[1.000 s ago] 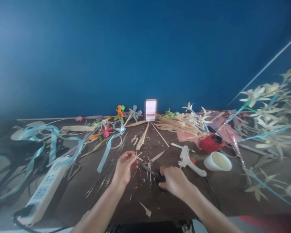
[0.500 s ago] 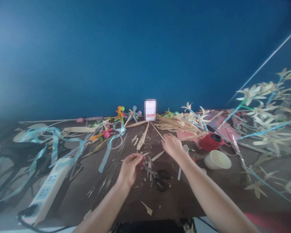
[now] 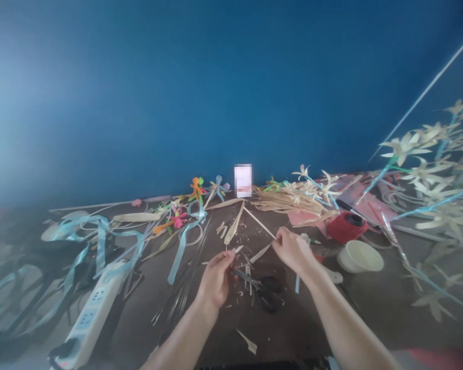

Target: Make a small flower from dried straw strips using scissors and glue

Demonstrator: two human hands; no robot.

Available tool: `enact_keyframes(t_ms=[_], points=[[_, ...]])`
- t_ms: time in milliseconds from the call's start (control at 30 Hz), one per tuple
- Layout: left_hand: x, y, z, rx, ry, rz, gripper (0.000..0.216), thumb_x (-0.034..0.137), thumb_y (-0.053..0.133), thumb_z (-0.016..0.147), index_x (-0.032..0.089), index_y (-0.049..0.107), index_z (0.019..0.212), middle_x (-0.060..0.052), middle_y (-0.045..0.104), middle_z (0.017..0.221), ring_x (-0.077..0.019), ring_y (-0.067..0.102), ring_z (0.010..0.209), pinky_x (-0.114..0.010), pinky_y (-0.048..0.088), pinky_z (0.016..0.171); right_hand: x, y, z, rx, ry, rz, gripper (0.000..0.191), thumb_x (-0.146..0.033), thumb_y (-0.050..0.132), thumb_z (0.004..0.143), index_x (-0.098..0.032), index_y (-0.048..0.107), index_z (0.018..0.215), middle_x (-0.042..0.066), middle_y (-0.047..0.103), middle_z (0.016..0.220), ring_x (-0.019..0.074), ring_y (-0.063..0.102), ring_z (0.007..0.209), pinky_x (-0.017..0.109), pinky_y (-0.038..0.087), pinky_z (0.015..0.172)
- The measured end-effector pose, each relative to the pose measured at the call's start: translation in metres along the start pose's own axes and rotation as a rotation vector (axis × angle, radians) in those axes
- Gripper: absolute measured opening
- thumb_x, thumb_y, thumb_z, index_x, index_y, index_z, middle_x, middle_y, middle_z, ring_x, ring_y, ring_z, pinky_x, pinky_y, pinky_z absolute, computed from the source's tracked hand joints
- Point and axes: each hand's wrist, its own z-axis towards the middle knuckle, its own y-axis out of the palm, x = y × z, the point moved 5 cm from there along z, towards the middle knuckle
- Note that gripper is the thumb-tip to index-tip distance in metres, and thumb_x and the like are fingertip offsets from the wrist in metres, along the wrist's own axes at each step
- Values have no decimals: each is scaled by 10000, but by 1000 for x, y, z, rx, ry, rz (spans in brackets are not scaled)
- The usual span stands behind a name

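My left hand (image 3: 215,281) is closed in a pinch on a small pale husk piece (image 3: 238,250), its tip showing past the thumb. Directly beside that hand lie scissors (image 3: 260,287) with dark handles, blades pointing at my fingers. My right hand (image 3: 292,250) is closed on the near end of a long, thin pale strip (image 3: 260,223), which slants away toward the back middle of the table. Between the hands and the back rest a broader dried husk strip (image 3: 234,224) and scattered trimmings.
A white power strip (image 3: 96,308) and blue ribbon (image 3: 177,257) lie left, near thin wires (image 3: 181,280). At right stand a white cup (image 3: 360,256), a red roll (image 3: 346,227) and husk flowers (image 3: 403,149). Behind are a husk bundle (image 3: 293,201) and a blurred-out white card (image 3: 243,181).
The view has shifted slightly. My right hand has moved right and nearer with the thin strip, so more of it shows. My left hand keeps its pinch beside the scissors.
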Motion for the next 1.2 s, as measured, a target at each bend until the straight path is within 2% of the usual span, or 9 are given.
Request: enact_keyframes(t_ms=[67,133,200,467,533,633,800,967,1200], points=[[-1,8,1,-34,2,3,186,277,694,628,156,579,710,33,565,635,-54,497,482,-155,356,403,-9,5,-21,-6,-82,129,146,-224,376,825,-193,518,842,11,601,697,144,568,648,218,377,569],[-3,17,1,-69,4,11,178,283,684,640,152,579,699,38,538,601,-51,480,478,-153,344,411,-27,11,-38,-18,-257,500,183,-263,339,860,-193,496,799,-14,548,634,126,513,576,206,356,526],[-4,24,0,-96,1,27,170,282,676,650,148,579,690,45,504,560,-49,456,465,-152,335,417,-40,18,-47,-40,-316,719,233,-327,340,873,-189,494,767,-24,515,609,120,479,554,207,345,518],[-2,22,-6,-120,107,196,190,328,640,687,154,565,674,53,466,534,-56,405,445,-164,311,418,-52,29,-41,-37,-245,1018,303,-380,473,812,-167,474,596,-48,393,534,89,367,512,200,281,482],[5,21,-9,-117,182,332,190,331,632,693,146,590,671,44,484,533,-67,418,464,-172,324,439,-51,36,-41,-123,-155,1166,333,-396,506,789,-167,441,556,-64,347,484,70,311,455,194,235,431],[18,26,-14,-159,306,525,174,309,631,696,138,623,664,18,540,552,-90,451,511,-189,350,495,-51,52,-47,-394,53,1472,326,-415,568,737,-178,429,561,-93,304,418,46,202,368,190,129,356],[33,37,-25,-280,383,589,152,265,630,701,144,622,609,-13,595,583,-115,481,555,-206,359,557,-55,58,-65,-789,262,1725,290,-417,604,696,-185,479,575,-112,267,340,33,112,313,187,61,320],[39,37,-34,-289,378,579,125,248,649,686,152,629,608,-16,591,578,-118,478,550,-210,351,554,-57,50,-75,-966,311,1779,280,-408,566,709,-175,494,571,-117,251,316,30,88,305,173,69,309],[44,35,-44,-301,383,554,106,212,658,682,146,618,609,11,511,587,-89,430,538,-198,338,516,-56,28,-77,-1050,201,1805,261,-375,562,738,-169,496,592,-127,234,324,24,80,294,167,66,300]])
